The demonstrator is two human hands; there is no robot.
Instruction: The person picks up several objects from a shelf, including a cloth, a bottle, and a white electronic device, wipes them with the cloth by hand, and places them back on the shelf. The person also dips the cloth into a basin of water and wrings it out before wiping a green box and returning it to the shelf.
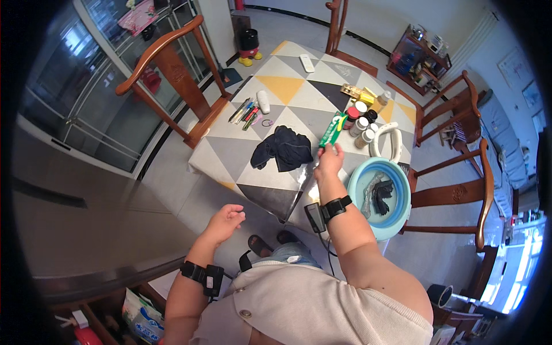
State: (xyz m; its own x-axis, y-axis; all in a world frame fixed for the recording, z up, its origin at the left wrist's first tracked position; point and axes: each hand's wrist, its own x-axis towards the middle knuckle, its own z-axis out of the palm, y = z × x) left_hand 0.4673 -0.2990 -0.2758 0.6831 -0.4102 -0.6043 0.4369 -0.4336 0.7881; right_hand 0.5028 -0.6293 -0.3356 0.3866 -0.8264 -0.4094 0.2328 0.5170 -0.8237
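My right hand [330, 160] grips the lower end of a green box [331, 130] above the table, close to several bottles and jars, among them a red-capped jar [352, 115] and a white-capped jar [365, 139]. Away from the table's near edge, my left hand [225, 223] is held in the air with fingers slightly curled and nothing in them. A crumpled dark cloth [284, 148] lies left of the green box. Beyond the cloth are several pens [245, 111], a hair tie [267, 123] and a white tube-like container [263, 101].
A blue basin [352, 185] holding dark cloth and clear plastic stands at the table's right corner, beside a white ring-shaped device [401, 144]. A white remote control [306, 63] lies at the far side. Wooden chairs [453, 194] surround the patterned tablecloth [224, 153].
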